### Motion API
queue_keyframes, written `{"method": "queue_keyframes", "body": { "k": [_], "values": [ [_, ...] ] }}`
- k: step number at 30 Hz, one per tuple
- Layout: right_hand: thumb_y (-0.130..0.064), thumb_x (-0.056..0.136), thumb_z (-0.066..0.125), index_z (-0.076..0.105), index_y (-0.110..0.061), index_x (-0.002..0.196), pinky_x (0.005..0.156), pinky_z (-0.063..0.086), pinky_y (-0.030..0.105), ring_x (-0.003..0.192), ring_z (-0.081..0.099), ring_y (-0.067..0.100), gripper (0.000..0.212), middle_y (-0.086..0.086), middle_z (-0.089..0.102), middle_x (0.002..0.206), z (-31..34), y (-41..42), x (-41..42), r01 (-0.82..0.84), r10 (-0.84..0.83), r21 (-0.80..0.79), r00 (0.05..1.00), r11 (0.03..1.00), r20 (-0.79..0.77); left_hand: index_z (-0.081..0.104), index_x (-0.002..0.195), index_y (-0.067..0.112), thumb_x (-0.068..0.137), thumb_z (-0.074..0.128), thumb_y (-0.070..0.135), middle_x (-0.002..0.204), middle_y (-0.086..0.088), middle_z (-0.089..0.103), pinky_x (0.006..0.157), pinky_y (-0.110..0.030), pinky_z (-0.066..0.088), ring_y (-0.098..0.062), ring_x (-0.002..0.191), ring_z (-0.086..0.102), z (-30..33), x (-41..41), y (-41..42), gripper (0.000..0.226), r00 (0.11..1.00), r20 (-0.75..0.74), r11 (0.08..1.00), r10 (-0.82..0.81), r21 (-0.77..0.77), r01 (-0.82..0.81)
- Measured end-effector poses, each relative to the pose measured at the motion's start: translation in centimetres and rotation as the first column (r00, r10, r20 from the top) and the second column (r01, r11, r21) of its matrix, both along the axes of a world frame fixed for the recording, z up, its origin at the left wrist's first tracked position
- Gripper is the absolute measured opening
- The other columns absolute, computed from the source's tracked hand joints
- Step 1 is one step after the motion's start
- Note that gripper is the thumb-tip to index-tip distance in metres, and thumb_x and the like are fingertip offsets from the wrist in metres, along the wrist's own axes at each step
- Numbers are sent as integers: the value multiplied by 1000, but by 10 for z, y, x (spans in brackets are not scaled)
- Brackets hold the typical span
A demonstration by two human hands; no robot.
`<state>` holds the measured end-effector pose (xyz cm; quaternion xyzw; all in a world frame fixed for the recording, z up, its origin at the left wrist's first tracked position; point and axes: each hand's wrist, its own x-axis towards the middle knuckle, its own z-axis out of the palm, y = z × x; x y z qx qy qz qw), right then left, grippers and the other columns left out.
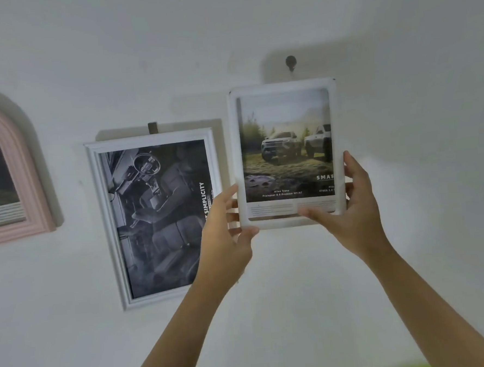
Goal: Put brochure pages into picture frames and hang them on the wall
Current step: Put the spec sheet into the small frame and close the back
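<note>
- White frame [286, 155] with truck page, held up just below wall hook [291, 62].
- Left hand [226, 229], right hand [352, 202] fingers pinching its lower corners.
- Looks light, rigid (front likely fragile); grip the edges.

You have three picture frames against the wall [397, 60]: a pink arched one [28, 179] far left of the dark hook [291, 62], a white one [101, 220] nearer, another white one [290, 223] just below it. Two hooks, two hands.

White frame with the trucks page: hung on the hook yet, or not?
Not hung: the white frame sits below the wall hook, gripped by the left hand and right hand.
</note>
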<state>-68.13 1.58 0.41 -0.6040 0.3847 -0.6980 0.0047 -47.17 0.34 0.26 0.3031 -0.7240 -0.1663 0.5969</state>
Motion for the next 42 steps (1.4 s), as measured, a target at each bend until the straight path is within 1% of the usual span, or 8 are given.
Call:
{"method": "queue_keyframes", "body": {
  "k": [5,10,17,23,30,34,37,42],
  "values": [
    [-34,79,70,30,-32,144,82,56,24,116,56,14,76,-1,47,137,-45,37,33,-103,106,-42,991,994,78,39,129,35,79,70,9,117,22,54,86,-18,53,-7,109,57,-59,42,46,64,997,72,999,37,35,-40],
    [-10,92,56,42,-23,137,75,53,17,91,66,7,50,4,68,109,-108,70,74,-222,226,-45,942,974,247,38,130,37,79,70,11,118,30,49,83,-11,49,-4,105,56,-127,79,92,66,988,96,982,119,133,-131],
    [-2,88,58,55,-23,117,67,51,13,84,68,3,36,-16,71,104,-201,108,134,-319,231,170,888,933,397,37,133,32,80,70,20,125,25,41,94,-26,42,8,116,43,-202,112,138,63,943,143,873,301,356,-333],
    [-8,87,64,57,-26,105,73,52,19,93,68,14,27,1,70,100,-255,139,180,-415,231,355,858,838,458,48,122,32,83,66,23,116,19,53,90,-12,41,8,111,48,-201,105,163,43,967,160,875,199,414,-249],
    [-8,86,64,58,-29,99,68,50,19,85,65,7,25,-9,66,93,-276,167,219,-451,243,436,857,779,454,61,107,37,85,62,18,106,10,60,82,-16,51,4,88,62,-202,108,168,29,975,114,798,191,560,-222],
    [-11,85,68,57,-27,109,67,53,28,86,67,15,31,-12,65,100,-288,180,231,-533,325,503,835,681,444,61,112,41,83,64,25,107,11,57,76,-16,52,3,82,60,-209,117,172,33,956,179,746,233,597,-294],
    [-17,82,72,55,-32,117,63,51,22,83,65,12,42,-16,63,107,-296,188,240,-569,384,568,822,595,420,61,110,41,82,66,28,107,13,57,72,-12,47,2,83,60,-216,127,171,32,938,214,696,272,629,-346],
    [-45,83,60,52,-31,129,82,54,47,107,62,16,48,-11,61,121,-319,185,243,-611,542,644,768,460,341,64,94,37,73,73,20,91,10,64,67,-20,53,-7,76,63,-224,157,168,29,911,229,619,344,674,-403]
  ]
}}
